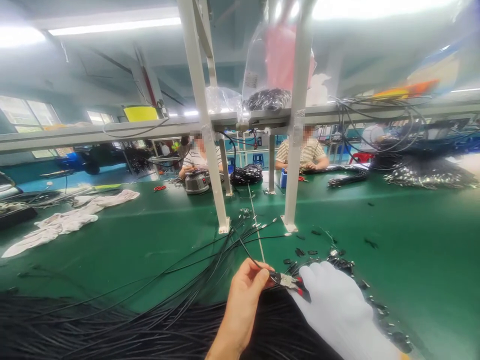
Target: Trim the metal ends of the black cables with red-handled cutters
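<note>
My bare left hand [247, 292] pinches a black cable [245, 247] close to its end, thumb on top. In my right hand [333, 300], which wears a white glove, is a pair of pliers [288, 281] with red and black handles. The jaws of the pliers meet the cable's end just beyond my left fingertips. Whether they bite into it I cannot tell. A thick bundle of black cables [112, 330] fills the near edge of the table under both hands. Several cable ends with shiny metal tips [258, 226] lie ahead of my left hand.
Small black parts [341, 262] lie scattered around my right hand. Two white metal posts [294, 190] hold up a shelf [168, 125] over the green table [157, 225]. White gloves [71, 217] lie at the left. Two people sit across the table beside coiled cables [246, 174].
</note>
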Demonstrator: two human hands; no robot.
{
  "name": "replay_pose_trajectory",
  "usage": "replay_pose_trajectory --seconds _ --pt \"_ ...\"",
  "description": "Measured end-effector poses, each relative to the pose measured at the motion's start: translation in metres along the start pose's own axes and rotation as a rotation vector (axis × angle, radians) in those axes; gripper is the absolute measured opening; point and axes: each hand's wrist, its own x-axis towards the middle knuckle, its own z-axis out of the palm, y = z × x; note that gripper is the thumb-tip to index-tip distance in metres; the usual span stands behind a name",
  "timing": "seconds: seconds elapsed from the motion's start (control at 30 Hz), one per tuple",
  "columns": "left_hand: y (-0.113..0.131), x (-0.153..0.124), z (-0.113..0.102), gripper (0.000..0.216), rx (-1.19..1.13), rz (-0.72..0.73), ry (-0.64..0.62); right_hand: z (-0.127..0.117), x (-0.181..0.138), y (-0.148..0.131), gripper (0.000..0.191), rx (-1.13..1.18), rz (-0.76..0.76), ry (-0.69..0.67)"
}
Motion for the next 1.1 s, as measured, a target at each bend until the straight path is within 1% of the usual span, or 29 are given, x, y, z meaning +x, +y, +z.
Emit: replay_pose_trajectory --seconds 0.2,0.33,0.5,0.7,0.8,0.9,0.97,1.03,1.1 --pt "-0.004 0.000 0.000 0.030 0.008 0.015 0.029 0.002 0.001 0.001 0.022 0.002 -0.027 0.035" --pt "-0.005 -0.001 0.001 0.028 0.022 0.031 0.044 0.003 -0.001 0.001 0.029 -0.054 -0.033 0.040" --pt "-0.010 -0.002 0.003 0.029 -0.020 0.043 0.090 0.002 0.001 0.003 0.029 -0.054 -0.092 0.078" --pt "-0.012 -0.002 0.006 0.032 -0.022 0.038 0.152 0.000 0.004 0.001 0.026 -0.091 -0.075 0.035" --pt "-0.010 -0.004 0.008 0.033 -0.031 0.041 0.167 -0.001 0.004 0.001 0.024 -0.116 -0.088 0.045" --pt "-0.007 -0.006 0.010 0.034 -0.041 0.040 0.164 0.001 0.004 0.003 0.027 -0.120 -0.110 0.071" --pt "-0.004 -0.007 0.009 0.031 -0.042 0.036 0.149 0.004 0.004 0.007 0.026 -0.101 -0.128 0.063" --pt "-0.001 -0.008 0.008 0.027 -0.038 0.012 0.097 0.007 0.005 0.011 0.022 -0.076 -0.133 0.010" --pt "0.002 -0.009 0.006 0.028 -0.031 -0.023 0.028 0.007 0.005 0.014 0.021 -0.049 -0.123 -0.078"
